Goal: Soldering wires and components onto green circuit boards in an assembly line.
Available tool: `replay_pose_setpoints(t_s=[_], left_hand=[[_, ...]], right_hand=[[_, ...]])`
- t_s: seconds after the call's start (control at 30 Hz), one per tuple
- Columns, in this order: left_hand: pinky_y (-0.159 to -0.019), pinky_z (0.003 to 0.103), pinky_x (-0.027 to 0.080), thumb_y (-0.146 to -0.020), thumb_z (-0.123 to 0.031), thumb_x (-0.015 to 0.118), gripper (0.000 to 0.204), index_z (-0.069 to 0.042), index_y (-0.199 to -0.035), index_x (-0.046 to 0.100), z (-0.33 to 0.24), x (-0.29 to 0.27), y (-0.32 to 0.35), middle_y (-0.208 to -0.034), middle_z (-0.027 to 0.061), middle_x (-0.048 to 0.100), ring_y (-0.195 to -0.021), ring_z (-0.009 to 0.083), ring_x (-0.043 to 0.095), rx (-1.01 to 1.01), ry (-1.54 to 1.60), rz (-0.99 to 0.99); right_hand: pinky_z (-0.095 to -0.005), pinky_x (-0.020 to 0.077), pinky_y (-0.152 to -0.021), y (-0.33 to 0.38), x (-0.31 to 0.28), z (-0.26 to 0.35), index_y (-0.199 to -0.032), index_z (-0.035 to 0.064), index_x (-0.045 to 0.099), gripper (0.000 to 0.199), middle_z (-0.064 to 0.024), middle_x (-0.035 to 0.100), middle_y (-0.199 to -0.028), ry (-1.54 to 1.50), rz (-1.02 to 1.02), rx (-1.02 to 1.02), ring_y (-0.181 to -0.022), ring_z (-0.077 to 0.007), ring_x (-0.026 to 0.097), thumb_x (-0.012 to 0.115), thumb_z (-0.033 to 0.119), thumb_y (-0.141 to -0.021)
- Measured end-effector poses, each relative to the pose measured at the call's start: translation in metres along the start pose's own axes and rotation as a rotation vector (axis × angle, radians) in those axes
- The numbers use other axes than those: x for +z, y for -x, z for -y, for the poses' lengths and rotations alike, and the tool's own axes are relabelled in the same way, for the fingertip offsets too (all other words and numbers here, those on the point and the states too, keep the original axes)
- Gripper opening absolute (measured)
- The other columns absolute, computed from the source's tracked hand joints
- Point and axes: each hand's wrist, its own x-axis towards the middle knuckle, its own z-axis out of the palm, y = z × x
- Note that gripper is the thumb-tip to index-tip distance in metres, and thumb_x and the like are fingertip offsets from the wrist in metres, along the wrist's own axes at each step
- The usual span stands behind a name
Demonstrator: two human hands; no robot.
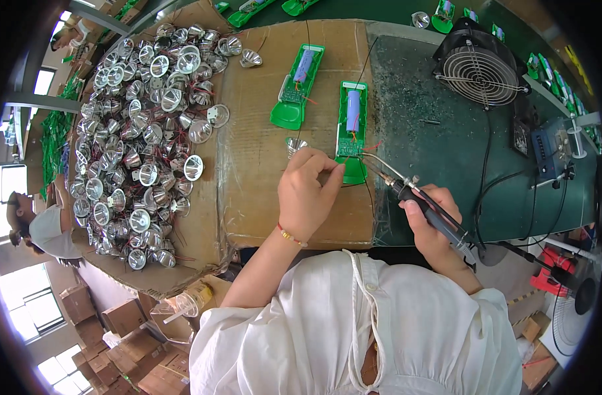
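A soldering iron [439, 220] with a black handle is gripped in my right hand [424, 220], its tip pointing left toward a green plastic housing [355, 172]. A thin metal tube fixed along the iron reaches to the circuit board [349, 147] in that housing. A purple battery cell [353, 110] lies above the board, with red wires near it. My left hand [307, 191] has thumb and forefinger pinched on a thin wire by the housing's lower end. Partly behind that hand sits a silver reflector cup [295, 145]. A second green housing [287, 113] with battery and board lies further left.
A large heap of silver reflector cups [143, 145] fills a cardboard tray on the left. Cardboard [261, 204] covers the table's middle. A black fan [478, 76] and a blue soldering station [551, 151] stand right, with black cables. Another person [51, 230] is at far left.
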Motion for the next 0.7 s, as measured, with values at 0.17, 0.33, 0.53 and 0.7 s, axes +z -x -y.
replay_pose_setpoints(t_s=[0.17, 0.33, 0.53, 0.7], left_hand=[[-0.062, 0.029, 0.045, -0.074, -0.006, 0.067, 0.008, 0.000, -0.075, 0.062, -0.002, 0.002, -0.002, -0.079, 0.0093, 0.058, -0.067, 0.0209, 0.057, -0.031, 0.005, 0.017], [-0.061, 0.029, 0.045, -0.075, -0.007, 0.067, 0.008, 0.000, -0.075, 0.062, -0.005, 0.002, -0.003, -0.078, 0.0086, 0.058, -0.066, 0.0194, 0.057, -0.075, 0.013, 0.022], [-0.058, 0.028, 0.045, -0.075, -0.007, 0.066, 0.009, 0.000, -0.074, 0.062, -0.001, 0.004, -0.004, -0.076, 0.0082, 0.058, -0.063, 0.0180, 0.057, -0.054, 0.002, 0.031], [-0.056, 0.027, 0.045, -0.075, -0.007, 0.067, 0.009, 0.001, -0.073, 0.062, -0.004, 0.003, -0.005, -0.075, 0.0081, 0.058, -0.062, 0.0171, 0.057, -0.072, 0.008, 0.031]], right_hand=[[-0.0267, 0.0467, -0.060, -0.007, 0.002, -0.001, -0.087, -0.0020, 0.051, 0.014, -0.0129, 0.062, -0.073, -0.013, 0.020, 0.016, -0.065, -0.0154, 0.058, 0.061, 0.005, -0.080], [-0.0254, 0.0469, -0.060, -0.006, 0.004, 0.001, -0.087, -0.0021, 0.051, 0.014, -0.0117, 0.061, -0.072, -0.033, 0.014, 0.150, -0.064, -0.0126, 0.058, 0.060, 0.006, -0.081], [-0.0247, 0.0492, -0.063, -0.005, 0.006, -0.001, -0.093, -0.0042, 0.051, 0.016, -0.0128, 0.062, -0.078, -0.369, -0.192, 0.223, -0.069, -0.0141, 0.060, 0.061, 0.004, -0.083], [-0.0240, 0.0486, -0.062, -0.002, 0.000, -0.007, -0.093, -0.0035, 0.051, 0.017, -0.0124, 0.062, -0.077, -0.303, -0.180, 0.198, -0.068, -0.0133, 0.060, 0.061, 0.005, -0.083]])
